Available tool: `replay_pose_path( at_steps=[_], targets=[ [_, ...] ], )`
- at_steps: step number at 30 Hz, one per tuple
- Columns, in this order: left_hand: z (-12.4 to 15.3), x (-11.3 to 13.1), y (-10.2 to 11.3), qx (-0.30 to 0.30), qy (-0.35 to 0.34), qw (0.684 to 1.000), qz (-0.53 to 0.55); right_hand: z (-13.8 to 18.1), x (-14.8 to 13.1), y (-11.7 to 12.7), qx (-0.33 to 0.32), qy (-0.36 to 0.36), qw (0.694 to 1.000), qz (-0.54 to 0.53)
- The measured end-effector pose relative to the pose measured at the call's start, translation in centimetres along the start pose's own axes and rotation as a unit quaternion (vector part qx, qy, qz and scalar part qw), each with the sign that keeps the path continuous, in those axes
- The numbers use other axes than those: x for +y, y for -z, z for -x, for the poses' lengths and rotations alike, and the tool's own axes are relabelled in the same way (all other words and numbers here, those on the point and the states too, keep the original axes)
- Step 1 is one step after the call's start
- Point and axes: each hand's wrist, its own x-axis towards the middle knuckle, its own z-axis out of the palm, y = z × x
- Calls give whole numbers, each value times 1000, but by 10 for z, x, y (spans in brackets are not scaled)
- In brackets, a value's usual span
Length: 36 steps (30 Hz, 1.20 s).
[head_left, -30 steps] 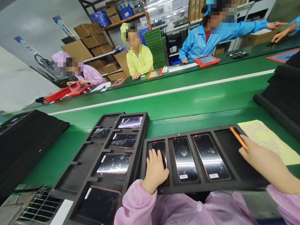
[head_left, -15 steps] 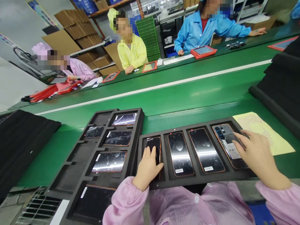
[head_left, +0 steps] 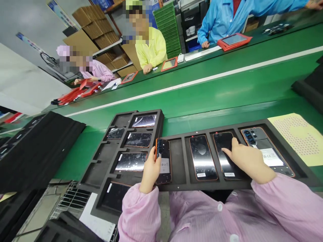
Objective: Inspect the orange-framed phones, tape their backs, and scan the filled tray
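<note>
At tray (head_left: 178, 156), left grip (head_left: 150, 168) pinches phone (head_left: 165, 164), lengthwise outward, cameras (head_left: 158, 144) far; right grip (head_left: 246, 158) unclear.

Reading "CE" right now on the white label (head_left: 274, 156) of the back-up phone (head_left: 262, 138), far right! Too small to make out on the label of the held phone (head_left: 165, 149), screen stickers (head_left: 201, 175) or wall banner (head_left: 61, 12).

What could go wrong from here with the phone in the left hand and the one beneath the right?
The left hand holds the tilted phone along one side, at the black tray's left end; it might slip and strike the tray's edge. The right hand is over the screen of the third-slot phone, which could pick up smudges.
</note>
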Motion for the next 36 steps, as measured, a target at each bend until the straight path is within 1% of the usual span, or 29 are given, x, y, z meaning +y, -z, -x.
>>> replay_pose_path(
  at_steps=[1, 3, 6, 7, 8, 9, 11, 12, 13, 15, 17, 19, 20, 22, 23, 26, 29, 31, 33, 36],
  targets=[
    [0, -3, -4, 2, -8, 1000, 20, -2, -1, 0, -9, -10, 1000, -7],
    [3, -1, -18, 13, -24, 998, 48, -3, 1, 1, -25, -22, 999, -24],
    [12, 18, -35, 57, -43, 996, 45, -2, 7, 7, -44, -5, 997, -66],
    [15, 27, -37, 57, -52, 997, 27, -1, 9, 10, -46, 3, 996, -78],
    [18, 38, -39, 38, -63, 997, 5, 1, 10, 13, -45, 6, 995, -87],
    [21, 48, -39, 3, -76, 997, -15, 3, 11, 16, -37, 4, 995, -88],
    [24, 70, -40, -85, -93, 991, -43, 6, 9, 19, -8, -6, 997, -74],
    [23, 80, -41, -118, -93, 987, -49, 8, 6, 19, 6, -6, 998, -66],
    [22, 88, -42, -134, -89, 985, -55, 9, 4, 18, 15, 0, 998, -64],
    [15, 102, -46, -134, -68, 986, -75, 12, 0, 13, 17, 25, 997, -77],
    [7, 110, -50, -129, -47, 987, -88, 14, 2, 7, 6, 40, 993, -106],
    [0, 112, -53, -135, -38, 986, -85, 16, 11, 3, -1, 33, 991, -133],
    [-2, 113, -54, -142, -40, 986, -80, 18, 19, 3, 2, 20, 989, -145],
    [-1, 113, -55, -153, -50, 984, -74, 23, 38, 3, 30, -22, 982, -188],
    [0, 114, -55, -153, -54, 984, -76, 26, 48, 4, 55, -52, 973, -218],
    [4, 115, -54, -141, -43, 984, -101, 37, 77, 6, 125, -153, 934, -297],
    [-2, 115, -55, -143, -27, 983, -110, 47, 99, 4, 165, -229, 909, -306],
    [-8, 115, -58, -151, -25, 983, -100, 51, 110, -1, 185, -260, 898, -303],
    [-10, 116, -62, -156, -27, 983, -89, 54, 120, -8, 195, -277, 890, -305],
    [-6, 119, -65, -135, -22, 986, -100, 58, 131, -21, 209, -281, 882, -314]
  ],
)
